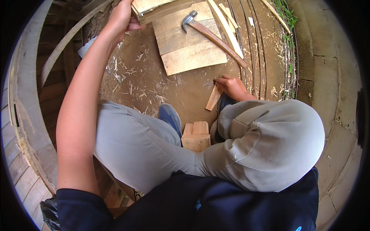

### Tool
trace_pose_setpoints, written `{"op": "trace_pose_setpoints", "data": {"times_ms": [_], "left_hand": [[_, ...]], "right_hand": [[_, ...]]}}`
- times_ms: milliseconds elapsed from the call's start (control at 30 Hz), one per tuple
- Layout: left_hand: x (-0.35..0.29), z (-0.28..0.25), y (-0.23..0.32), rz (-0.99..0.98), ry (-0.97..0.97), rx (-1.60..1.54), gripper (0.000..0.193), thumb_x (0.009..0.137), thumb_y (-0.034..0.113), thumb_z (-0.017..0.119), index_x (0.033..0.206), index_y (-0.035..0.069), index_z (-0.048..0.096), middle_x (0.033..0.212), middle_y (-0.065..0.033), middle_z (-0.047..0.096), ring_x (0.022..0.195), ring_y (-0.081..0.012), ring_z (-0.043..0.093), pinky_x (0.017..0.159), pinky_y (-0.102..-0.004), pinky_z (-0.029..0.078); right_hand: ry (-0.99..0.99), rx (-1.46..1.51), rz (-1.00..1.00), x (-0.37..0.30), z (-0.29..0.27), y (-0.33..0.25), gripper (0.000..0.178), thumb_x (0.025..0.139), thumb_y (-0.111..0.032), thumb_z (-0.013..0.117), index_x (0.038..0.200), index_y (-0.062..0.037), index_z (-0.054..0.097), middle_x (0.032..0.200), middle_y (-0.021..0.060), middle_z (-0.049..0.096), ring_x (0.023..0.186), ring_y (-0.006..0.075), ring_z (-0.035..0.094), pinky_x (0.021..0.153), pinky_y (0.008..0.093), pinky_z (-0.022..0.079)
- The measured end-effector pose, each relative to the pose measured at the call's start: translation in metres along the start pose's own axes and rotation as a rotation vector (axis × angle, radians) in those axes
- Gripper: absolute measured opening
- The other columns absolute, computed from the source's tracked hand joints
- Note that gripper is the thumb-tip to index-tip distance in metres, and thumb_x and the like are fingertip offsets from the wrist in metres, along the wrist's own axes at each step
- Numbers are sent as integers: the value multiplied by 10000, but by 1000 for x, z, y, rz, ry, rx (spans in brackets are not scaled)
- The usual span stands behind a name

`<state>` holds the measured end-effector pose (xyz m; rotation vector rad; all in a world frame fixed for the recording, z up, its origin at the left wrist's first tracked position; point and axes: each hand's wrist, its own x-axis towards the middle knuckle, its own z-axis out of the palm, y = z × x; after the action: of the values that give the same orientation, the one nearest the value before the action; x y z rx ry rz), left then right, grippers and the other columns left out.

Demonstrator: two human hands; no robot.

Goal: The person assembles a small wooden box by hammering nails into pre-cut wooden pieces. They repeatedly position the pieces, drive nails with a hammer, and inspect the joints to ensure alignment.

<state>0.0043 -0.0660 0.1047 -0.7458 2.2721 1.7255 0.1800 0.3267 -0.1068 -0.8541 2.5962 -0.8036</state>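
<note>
At the top edge, my left hand [122, 17] grips the left end of a pale wooden board piece [152, 5], which the frame cuts off. Low by my right foot, my right hand [230, 85] has its fingers pinched together at the upper end of a short wood strip [214, 97]. Whether they hold the strip or something small and dark at the fingertips is hard to make out. A claw hammer [214, 36] with a wooden handle lies across a panel of joined boards [192, 57], its head toward the far side.
Wood blocks [196, 136] sit between my feet. Long thin dark rods [256, 50] and pale wood strips [227, 29] lie right of the panel. Shavings [135, 86] litter the brown ground. A slatted wooden structure [29, 154] stands left; paving slabs [327, 88] lie right.
</note>
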Motion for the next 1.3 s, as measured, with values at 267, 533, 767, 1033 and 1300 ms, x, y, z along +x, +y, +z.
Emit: {"op": "trace_pose_setpoints", "data": {"times_ms": [267,533,767,1033,1300], "left_hand": [[-21,-2,4,51,32,70,562,1006,591,473,1234,113,661,930,-49,645,777,-184,562,635,-375,511],[-34,3,10,139,30,63,551,1019,573,488,1202,85,667,917,-49,656,756,-180,594,545,-335,497],[-11,-9,7,82,32,66,569,1015,565,509,1039,33,708,769,-66,641,606,-182,586,489,-306,487],[-17,-7,9,115,27,117,621,1007,569,512,1040,-3,752,813,-98,707,635,-187,631,491,-311,501],[-14,-11,9,84,29,132,603,1005,554,518,1021,-2,751,798,-95,705,629,-184,636,481,-309,490]], "right_hand": [[-116,-188,-59,0,16,-2,236,956,-212,690,1178,-151,743,964,89,680,773,322,721,641,437,589],[55,-121,-71,4,0,-8,344,900,-245,776,1200,-98,696,982,107,675,858,347,699,737,437,576],[-22,191,365,-7,5,-7,530,794,-240,883,1237,-72,645,1041,135,693,1029,350,642,929,441,498],[41,364,50,3,21,-5,391,859,-123,818,1213,-52,667,1035,129,690,1006,328,657,886,421,534],[-32,-35,-64,7,-3,-26,539,856,-290,835,1319,-104,629,1036,96,666,970,321,611,863,402,468]]}}
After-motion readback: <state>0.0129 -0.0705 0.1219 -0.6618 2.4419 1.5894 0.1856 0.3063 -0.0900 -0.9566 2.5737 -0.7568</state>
